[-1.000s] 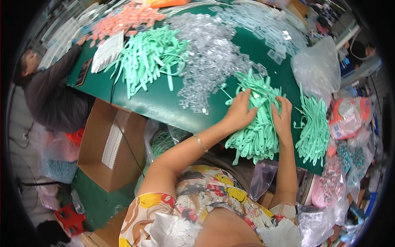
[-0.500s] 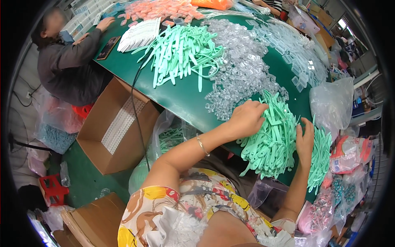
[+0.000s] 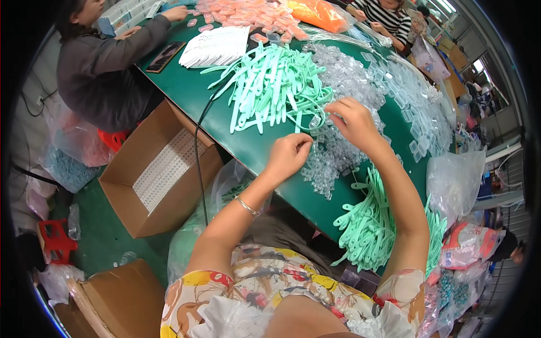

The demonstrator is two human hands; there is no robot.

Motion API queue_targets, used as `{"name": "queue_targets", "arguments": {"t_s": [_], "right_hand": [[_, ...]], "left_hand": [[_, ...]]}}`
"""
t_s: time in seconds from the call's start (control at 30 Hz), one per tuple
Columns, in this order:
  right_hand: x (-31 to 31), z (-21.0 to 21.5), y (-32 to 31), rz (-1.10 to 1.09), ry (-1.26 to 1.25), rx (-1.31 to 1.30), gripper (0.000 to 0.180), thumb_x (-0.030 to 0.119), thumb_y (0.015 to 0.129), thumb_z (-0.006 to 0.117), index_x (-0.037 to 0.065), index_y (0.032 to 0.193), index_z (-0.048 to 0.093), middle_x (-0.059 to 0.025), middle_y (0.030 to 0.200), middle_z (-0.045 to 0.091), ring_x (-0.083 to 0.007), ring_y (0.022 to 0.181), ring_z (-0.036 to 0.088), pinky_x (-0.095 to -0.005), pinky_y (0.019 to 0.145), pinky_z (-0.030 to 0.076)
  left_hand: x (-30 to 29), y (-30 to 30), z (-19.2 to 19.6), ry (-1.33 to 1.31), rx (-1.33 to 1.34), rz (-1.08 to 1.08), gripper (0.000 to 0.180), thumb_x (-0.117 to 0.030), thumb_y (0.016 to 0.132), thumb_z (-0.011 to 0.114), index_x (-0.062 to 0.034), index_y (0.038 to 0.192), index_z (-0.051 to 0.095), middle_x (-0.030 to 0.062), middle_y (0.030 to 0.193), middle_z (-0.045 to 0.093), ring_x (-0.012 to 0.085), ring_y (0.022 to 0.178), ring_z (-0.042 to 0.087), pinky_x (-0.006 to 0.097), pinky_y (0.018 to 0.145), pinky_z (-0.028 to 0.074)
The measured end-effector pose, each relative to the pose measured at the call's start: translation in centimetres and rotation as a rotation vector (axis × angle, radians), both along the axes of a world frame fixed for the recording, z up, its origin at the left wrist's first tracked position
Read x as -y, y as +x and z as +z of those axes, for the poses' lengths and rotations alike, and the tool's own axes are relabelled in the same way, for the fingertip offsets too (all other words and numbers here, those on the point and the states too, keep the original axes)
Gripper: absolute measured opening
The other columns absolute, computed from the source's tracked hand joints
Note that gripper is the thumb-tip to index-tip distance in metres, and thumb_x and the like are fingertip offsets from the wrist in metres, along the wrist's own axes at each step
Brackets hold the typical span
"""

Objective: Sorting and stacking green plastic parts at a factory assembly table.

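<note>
We list, left to right, what we see on and about the green surface (image 3: 197, 90).

- Red stool (image 3: 54, 239), on the floor.
- Co-worker (image 3: 107, 76), dark sleeves, arms at the surface's far left edge.
- Cardboard box (image 3: 127, 194), open, white perforated sheets inside, beside the surface.
- Phone (image 3: 164, 57), lying flat near the edge.
- White cards (image 3: 217, 48), fanned in a stack.
- Orange pieces (image 3: 248, 11), in a loose pile behind the cards.
- Mint-green straps (image 3: 270, 84), in a tangled heap to the right of the cards.
- Our left grip (image 3: 288, 155), just below the heap, fingers drawn together; we cannot tell whether they pinch anything.
- One curved strap (image 3: 323, 119), at the heap's right side, between our two grips.
- Clear plastic pieces (image 3: 344, 73), in a long drift to the right of the heap.
- Our right grip (image 3: 352, 121), above the drift, fingertips bent against or beside the curved strap; we cannot tell whether they clasp it.
- Second strap bundle (image 3: 366, 234), at the near edge, partly behind our right forearm.
- Pale flat pieces (image 3: 417, 107), spread toward the right.
- Clear bag (image 3: 455, 180), crumpled, at the right edge.
</note>
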State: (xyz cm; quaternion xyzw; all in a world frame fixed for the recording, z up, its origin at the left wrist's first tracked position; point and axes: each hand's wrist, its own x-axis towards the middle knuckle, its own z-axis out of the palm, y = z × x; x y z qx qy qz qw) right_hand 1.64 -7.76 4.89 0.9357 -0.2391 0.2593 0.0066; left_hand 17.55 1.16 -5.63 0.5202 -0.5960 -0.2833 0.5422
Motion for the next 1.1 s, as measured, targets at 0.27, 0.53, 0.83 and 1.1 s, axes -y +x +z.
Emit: {"name": "queue_targets", "arguments": {"t_s": [0.27, 0.53, 0.83, 1.1], "right_hand": [[8.6, -2.1, 8.1, 0.032, 0.01, -0.017, 0.03, -0.002, 0.069, 0.064, 0.009, 0.097, 0.06, -0.0078, 0.095, 0.059, -0.0282, 0.092, 0.054, -0.0371, 0.079, 0.046], [12.7, -2.6, 8.7, 0.021, -0.012, -0.14, 0.049, -0.007, 0.066, 0.063, 0.013, 0.11, 0.055, -0.0079, 0.104, 0.056, -0.0298, 0.095, 0.053, -0.0373, 0.081, 0.046], [13.5, -2.5, 8.0, 0.057, 0.085, -0.154, 0.071, -0.013, 0.062, 0.061, 0.02, 0.124, 0.047, -0.0075, 0.123, 0.046, -0.0291, 0.105, 0.051, -0.0382, 0.084, 0.047], [14.1, -2.8, 9.4, 0.198, -0.199, -0.366, 0.08, -0.01, 0.059, 0.06, 0.028, 0.127, 0.045, -0.0013, 0.128, 0.046, -0.0267, 0.109, 0.048, -0.0376, 0.084, 0.045]], "left_hand": [[-0.1, 0.1, -0.5, -0.004, -0.047, -0.066, 0.012, -0.008, 0.079, 0.06, -0.0008, 0.087, 0.065, 0.0109, 0.076, 0.063, 0.0163, 0.055, 0.056, 0.028, 0.053, 0.045], [0.0, 0.3, -0.3, -0.021, 0.012, -0.084, 0.01, -0.01, 0.078, 0.06, -0.0041, 0.084, 0.065, 0.0097, 0.073, 0.062, 0.0244, 0.061, 0.057, 0.035, 0.057, 0.045], [-0.3, 0.5, 0.0, -0.027, 0.012, -0.094, 0.008, -0.01, 0.078, 0.059, -0.0054, 0.082, 0.064, 0.008, 0.07, 0.06, 0.0255, 0.063, 0.056, 0.037, 0.058, 0.044], [-0.2, 0.5, 0.3, 0.017, 0.056, -0.122, 0.007, -0.009, 0.077, 0.059, -0.0062, 0.081, 0.064, 0.0083, 0.073, 0.061, 0.0283, 0.071, 0.058, 0.038, 0.063, 0.046]]}}
